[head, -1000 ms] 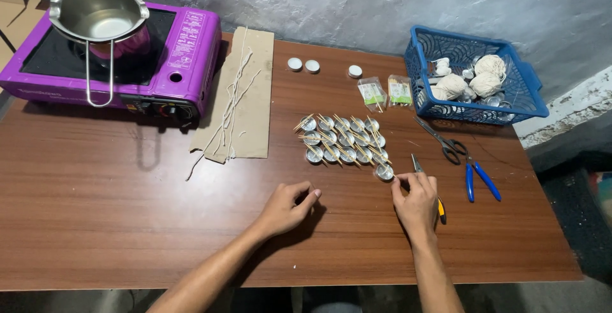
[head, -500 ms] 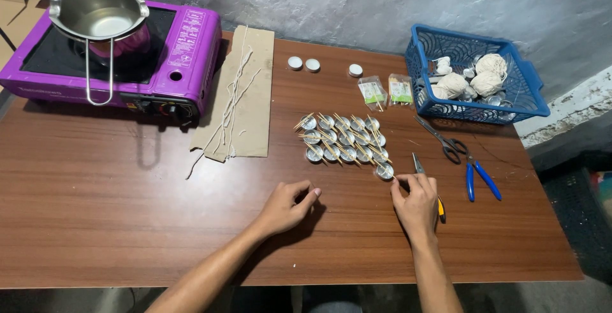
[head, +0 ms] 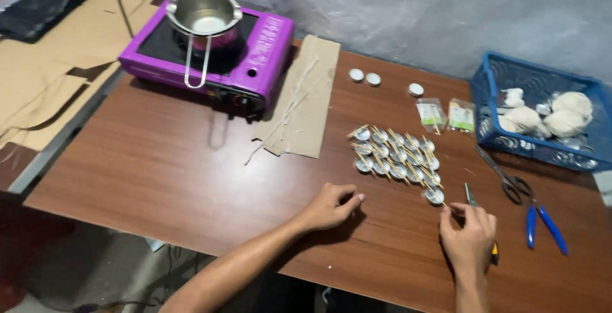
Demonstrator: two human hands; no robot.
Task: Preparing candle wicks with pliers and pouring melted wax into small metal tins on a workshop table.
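Observation:
My left hand point(head: 331, 206) rests on the brown table point(head: 191, 173) with its fingers curled and nothing in it. My right hand point(head: 468, 236) lies to the right, fingertips pinched on a thin wooden stick at the nearest small metal cup point(head: 435, 196). Just beyond, several more metal cups point(head: 395, 157) stand in rows, each with sticks laid across it. A tool with a yellow handle point(head: 494, 252) lies partly under my right hand, its metal tip point(head: 470, 195) pointing away.
Scissors point(head: 503, 179) and blue-handled pliers point(head: 542, 224) lie at right, before a blue basket point(head: 484, 115) of white lumps. Two small packets point(head: 446, 115), white caps point(head: 364, 77), a cardboard strip point(head: 306, 96) with strings, and a purple stove point(head: 255, 64) bearing a steel pot point(head: 205, 10) stand behind.
The view has swung left and lower, so cardboard and floor to the left now show. Both hands keep nearly the same places on the table.

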